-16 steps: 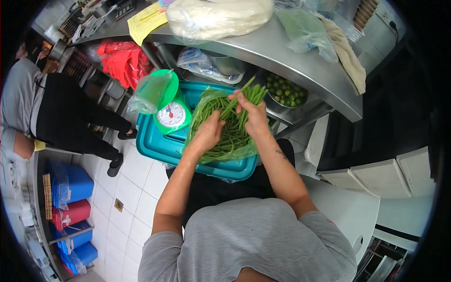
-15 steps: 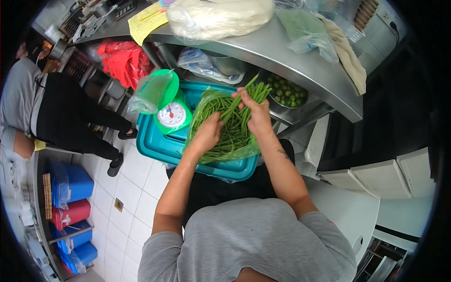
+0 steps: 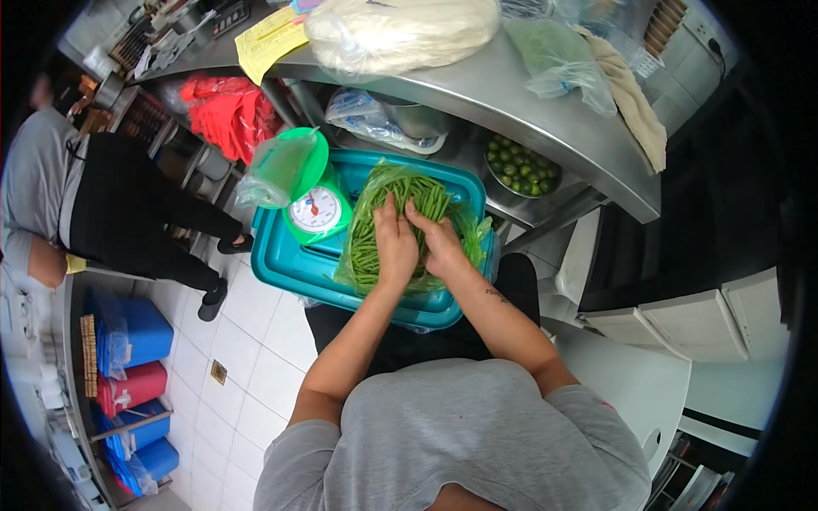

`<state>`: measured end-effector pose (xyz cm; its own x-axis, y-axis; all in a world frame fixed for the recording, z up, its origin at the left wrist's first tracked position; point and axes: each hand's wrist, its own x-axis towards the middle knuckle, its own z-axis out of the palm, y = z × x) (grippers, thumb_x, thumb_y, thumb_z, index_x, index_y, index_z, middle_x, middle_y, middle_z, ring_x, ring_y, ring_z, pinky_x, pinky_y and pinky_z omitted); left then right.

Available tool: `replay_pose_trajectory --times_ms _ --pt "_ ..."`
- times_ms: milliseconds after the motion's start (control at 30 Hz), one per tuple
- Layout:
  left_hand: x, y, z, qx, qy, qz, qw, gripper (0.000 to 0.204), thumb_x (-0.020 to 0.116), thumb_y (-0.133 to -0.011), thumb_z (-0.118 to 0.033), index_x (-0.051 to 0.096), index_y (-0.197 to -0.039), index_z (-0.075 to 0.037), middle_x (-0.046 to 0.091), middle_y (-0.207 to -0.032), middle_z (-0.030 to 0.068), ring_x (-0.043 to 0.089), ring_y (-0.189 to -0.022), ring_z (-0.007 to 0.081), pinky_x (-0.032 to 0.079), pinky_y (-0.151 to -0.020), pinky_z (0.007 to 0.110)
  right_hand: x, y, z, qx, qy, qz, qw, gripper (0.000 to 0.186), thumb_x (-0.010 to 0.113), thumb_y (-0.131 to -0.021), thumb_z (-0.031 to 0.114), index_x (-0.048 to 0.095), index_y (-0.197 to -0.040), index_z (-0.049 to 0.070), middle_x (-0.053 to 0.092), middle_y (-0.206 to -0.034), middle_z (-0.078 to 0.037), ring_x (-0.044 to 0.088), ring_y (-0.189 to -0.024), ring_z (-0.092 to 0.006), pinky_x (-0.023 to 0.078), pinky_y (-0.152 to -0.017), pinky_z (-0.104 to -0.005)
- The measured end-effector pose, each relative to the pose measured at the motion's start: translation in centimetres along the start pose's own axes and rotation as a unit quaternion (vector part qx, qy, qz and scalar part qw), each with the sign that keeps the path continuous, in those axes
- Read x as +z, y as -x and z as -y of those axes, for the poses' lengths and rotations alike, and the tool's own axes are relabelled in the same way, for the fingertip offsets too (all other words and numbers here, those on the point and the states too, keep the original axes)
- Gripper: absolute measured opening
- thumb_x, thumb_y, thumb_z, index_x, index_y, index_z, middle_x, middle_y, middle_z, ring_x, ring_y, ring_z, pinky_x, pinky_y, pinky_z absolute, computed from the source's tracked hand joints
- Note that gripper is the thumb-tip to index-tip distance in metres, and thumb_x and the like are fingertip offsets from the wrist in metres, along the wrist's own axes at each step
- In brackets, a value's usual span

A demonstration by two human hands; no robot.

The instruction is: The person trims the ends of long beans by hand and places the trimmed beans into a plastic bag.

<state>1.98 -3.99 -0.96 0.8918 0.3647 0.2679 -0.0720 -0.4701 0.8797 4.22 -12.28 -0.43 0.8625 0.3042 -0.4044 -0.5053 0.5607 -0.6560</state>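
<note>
A pile of long green beans (image 3: 375, 217) lies on clear plastic inside a teal plastic tub (image 3: 290, 268) on my lap. My left hand (image 3: 395, 244) and my right hand (image 3: 438, 241) press side by side on the middle of the pile, fingers curled around the beans. A small green kitchen scale (image 3: 315, 211) with a round white dial stands in the tub at the left. On top of the scale sits a green bowl lined with a clear bag (image 3: 277, 170).
A steel counter (image 3: 511, 94) runs above the tub, carrying a big white bag (image 3: 400, 30), clear bags and a cloth. A bowl of limes (image 3: 521, 166) sits under it. A person in a black apron (image 3: 111, 213) stands at left beside blue and red containers (image 3: 128, 358).
My right hand came down from the far end of the beans to the middle of the pile, next to my left hand. Both hands now sit close together on the bundle.
</note>
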Motion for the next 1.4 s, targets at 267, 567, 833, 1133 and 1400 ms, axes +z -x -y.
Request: replay_pose_trajectory --times_ms 267,567,833,1133,1400 --pt "0.5 1.7 -0.5 -0.032 0.025 0.063 0.997 0.054 0.038 -0.089 -0.003 0.017 -0.139 0.006 0.041 -0.130 0.0238 0.041 -0.120 0.0360 0.028 -0.101 0.043 -1.0 -0.1 0.4 0.028 -0.041 0.062 0.997 0.035 0.069 -0.078 0.012 0.058 -0.109 0.003 0.061 -0.107 -0.008 0.057 -0.097 -0.0187 0.045 -0.080 -0.0317" --pt "-3.0 -0.6 -0.7 0.043 0.076 0.044 0.995 0.025 0.055 -0.077 0.002 0.054 -0.102 0.003 0.053 -0.096 0.0180 0.054 -0.093 0.0322 0.046 -0.074 0.040 -1.5 0.2 2.6 -0.012 0.152 0.122 0.981 0.019 0.065 -0.079 0.006 0.060 -0.097 -0.001 0.062 -0.082 -0.007 0.058 -0.070 -0.0159 0.047 -0.063 -0.0283" --pt "-4.2 -2.0 -1.2 0.188 -0.083 0.067 0.976 0.007 0.057 -0.076 0.002 0.057 -0.082 0.001 0.053 -0.081 0.0157 0.054 -0.071 0.0337 0.045 -0.067 0.040 -1.2 0.4 3.6 -0.001 0.251 0.186 0.950 0.019 0.066 -0.078 0.005 0.058 -0.095 -0.002 0.061 -0.080 -0.007 0.058 -0.068 -0.0155 0.047 -0.058 -0.0280" --pt "-4.2 -1.4 -1.0 0.172 -0.102 0.088 0.976 0.008 0.056 -0.074 0.004 0.051 -0.079 0.001 0.051 -0.077 0.0176 0.053 -0.072 0.0369 0.043 -0.062 0.040 -1.9 -0.3 4.2 0.029 0.298 0.224 0.927 0.018 0.066 -0.079 0.009 0.058 -0.092 -0.002 0.060 -0.074 -0.007 0.057 -0.063 -0.0147 0.046 -0.057 -0.0271" --pt "-2.6 -1.0 0.7 0.166 -0.187 -0.072 0.966 0.006 0.053 -0.080 -0.002 0.049 -0.075 0.000 0.052 -0.069 0.0163 0.051 -0.062 0.0329 0.041 -0.057 0.042 -0.8 0.9 3.9 -0.008 0.407 0.158 0.900 0.016 0.062 -0.082 0.011 0.058 -0.088 -0.003 0.059 -0.068 -0.007 0.054 -0.058 -0.0137 0.044 -0.053 -0.0262"
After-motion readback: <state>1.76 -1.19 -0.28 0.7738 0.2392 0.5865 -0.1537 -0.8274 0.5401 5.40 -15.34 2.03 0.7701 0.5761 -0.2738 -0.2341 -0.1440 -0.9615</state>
